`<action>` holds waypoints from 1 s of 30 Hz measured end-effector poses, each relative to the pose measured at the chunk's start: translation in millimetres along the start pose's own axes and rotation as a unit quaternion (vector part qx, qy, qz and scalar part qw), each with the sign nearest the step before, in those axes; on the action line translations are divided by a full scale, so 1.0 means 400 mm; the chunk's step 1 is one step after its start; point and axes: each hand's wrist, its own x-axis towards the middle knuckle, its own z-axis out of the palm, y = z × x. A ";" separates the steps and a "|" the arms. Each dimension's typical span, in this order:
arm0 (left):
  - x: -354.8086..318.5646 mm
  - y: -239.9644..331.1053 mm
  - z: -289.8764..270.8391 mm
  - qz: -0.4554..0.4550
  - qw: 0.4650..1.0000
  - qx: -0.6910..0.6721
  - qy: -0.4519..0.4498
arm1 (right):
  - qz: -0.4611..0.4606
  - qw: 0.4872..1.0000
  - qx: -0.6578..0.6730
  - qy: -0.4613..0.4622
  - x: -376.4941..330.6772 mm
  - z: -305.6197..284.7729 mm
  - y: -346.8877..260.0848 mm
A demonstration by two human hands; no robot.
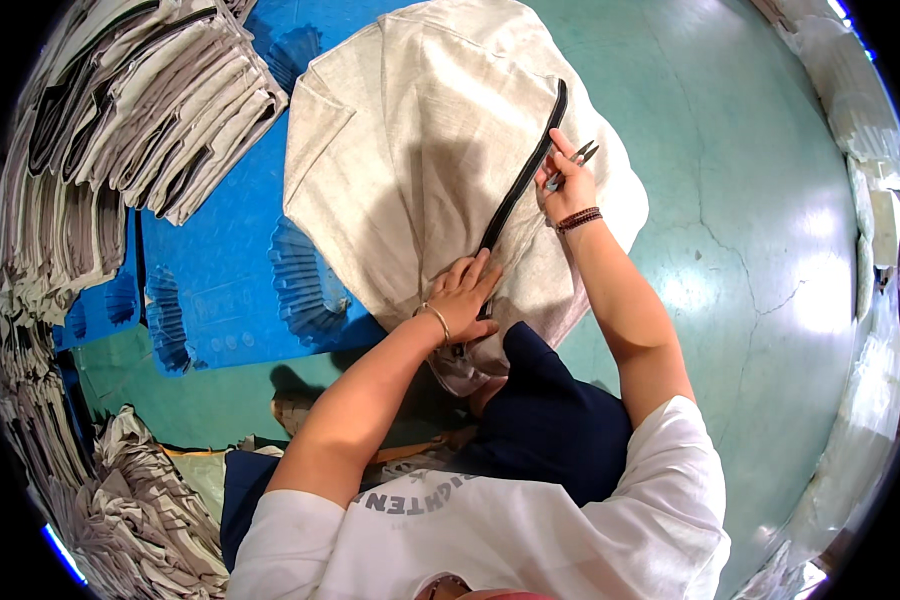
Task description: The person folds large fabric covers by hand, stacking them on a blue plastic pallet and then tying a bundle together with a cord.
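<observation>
A large beige fabric piece (370, 150) is spread over my lap and the blue surface, its edges rounded and loosely folded. A black zipper-like strip (522, 178) runs diagonally across it, from the upper right down toward my lap. My left hand (457, 300) lies on the cloth at the strip's lower end, fingers stretched out and apart. Further up, my right hand (570, 188) is closed around small dark snips (586, 153), whose blades point up and to the right. Its outstretched fingertips touch the cloth next to the strip's upper part.
Tall stacks of folded beige cloth (185, 110) stand at the left on blue ribbed plastic pallets (235, 270). A crumpled cloth heap (145, 500) lies at the lower left. The green floor (740, 180) has cracks. Plastic-wrapped bundles (845, 110) line the right side.
</observation>
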 end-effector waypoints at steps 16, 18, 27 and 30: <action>0.006 -0.054 0.022 0.055 0.991 -0.124 0.010 | -0.353 0.449 -0.704 -0.421 -0.152 0.126 0.231; 0.007 -0.056 0.025 0.047 0.990 -0.130 0.012 | -0.343 0.486 -0.677 -0.433 -0.141 0.109 0.238; 0.010 -0.087 0.013 0.104 0.957 -0.264 0.059 | -0.147 0.787 -0.506 -0.320 -0.111 0.080 0.212; 0.000 -0.087 0.022 0.105 0.955 -0.265 0.083 | 0.069 0.941 -0.247 -0.220 -0.079 0.075 0.206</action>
